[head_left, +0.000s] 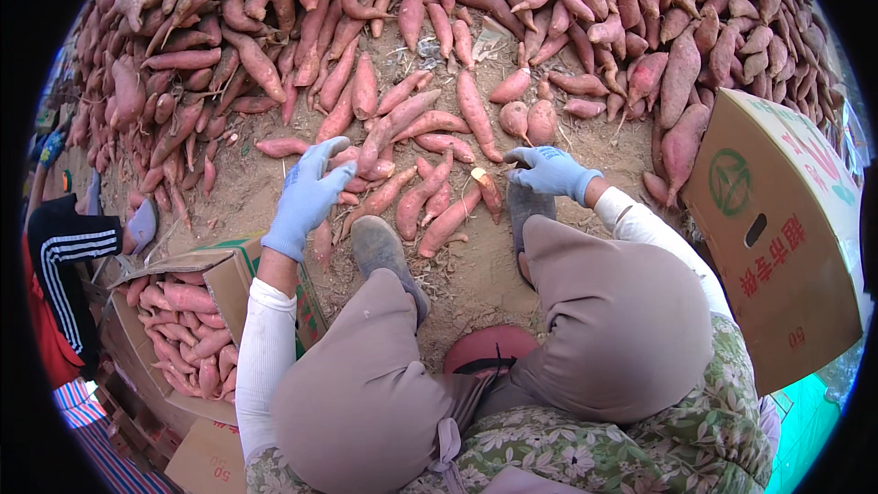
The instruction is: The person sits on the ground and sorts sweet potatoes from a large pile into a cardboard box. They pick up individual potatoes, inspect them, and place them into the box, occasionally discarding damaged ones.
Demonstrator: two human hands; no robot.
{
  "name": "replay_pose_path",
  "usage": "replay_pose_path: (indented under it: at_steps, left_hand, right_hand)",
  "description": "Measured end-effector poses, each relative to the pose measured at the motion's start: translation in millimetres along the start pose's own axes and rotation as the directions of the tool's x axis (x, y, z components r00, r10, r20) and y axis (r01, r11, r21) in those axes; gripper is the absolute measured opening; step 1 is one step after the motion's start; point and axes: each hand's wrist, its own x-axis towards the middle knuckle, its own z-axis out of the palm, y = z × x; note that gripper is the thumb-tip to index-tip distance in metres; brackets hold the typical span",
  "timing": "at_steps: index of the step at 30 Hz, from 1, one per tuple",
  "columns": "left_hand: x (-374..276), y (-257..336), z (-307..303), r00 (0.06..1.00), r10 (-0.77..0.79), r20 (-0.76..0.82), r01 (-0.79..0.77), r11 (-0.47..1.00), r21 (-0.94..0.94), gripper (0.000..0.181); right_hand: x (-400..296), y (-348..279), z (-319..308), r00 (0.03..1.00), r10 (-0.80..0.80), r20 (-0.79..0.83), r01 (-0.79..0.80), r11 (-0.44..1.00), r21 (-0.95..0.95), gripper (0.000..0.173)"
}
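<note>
In a light blue work glove, my left hand (310, 186) hovers at the left side of a loose cluster of sweet potatoes, fingers spread around air near a long sweet potato (394, 125). My right hand (551, 170), gloved alike, is above the toe of my right shoe, its fingers apart and nothing seen in them. Between the hands, several sweet potatoes lie on the dirt, one with a cut, pale end (485, 193). Two rounder sweet potatoes (528, 121) lie just beyond my right hand. Whether my left fingertips touch any sweet potato is hard to tell.
A large heap of sweet potatoes (260, 68) curves around the far side. An open cardboard box (230, 288) filled with sweet potatoes stands at lower left; a tall cardboard box (775, 240) stands at right. Another person's leg (75, 247) shows at far left. My shoes flank the near ground.
</note>
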Motion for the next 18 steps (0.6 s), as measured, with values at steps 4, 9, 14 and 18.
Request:
replay_pose_path:
  at_steps: [4,9,14,18]
  left_hand:
    - [88.8,-5.9,12.7,0.969,0.247,0.008,-0.205,0.786,0.583,0.052]
    - [122.5,-9.4,26.6,0.986,0.167,0.026,-0.129,0.642,0.756,0.058]
    - [105.5,-8.8,28.2,0.953,0.298,0.052,-0.274,0.776,0.568,0.044]
    - [90.6,-16.8,26.8,0.957,0.287,-0.031,-0.255,0.89,0.378,0.039]
  right_hand:
    - [-6.0,14.3,3.7,0.996,0.026,-0.081,-0.019,0.996,0.088,0.041]
    - [-5.0,35.9,-7.4,0.875,0.202,-0.441,-0.137,0.975,0.177,0.03]
    - [14.7,35.5,-14.3,0.787,0.432,-0.44,-0.112,0.802,0.587,0.064]
    - [14.8,48.2,-24.3,0.905,0.194,-0.378,0.147,0.692,0.707,0.054]
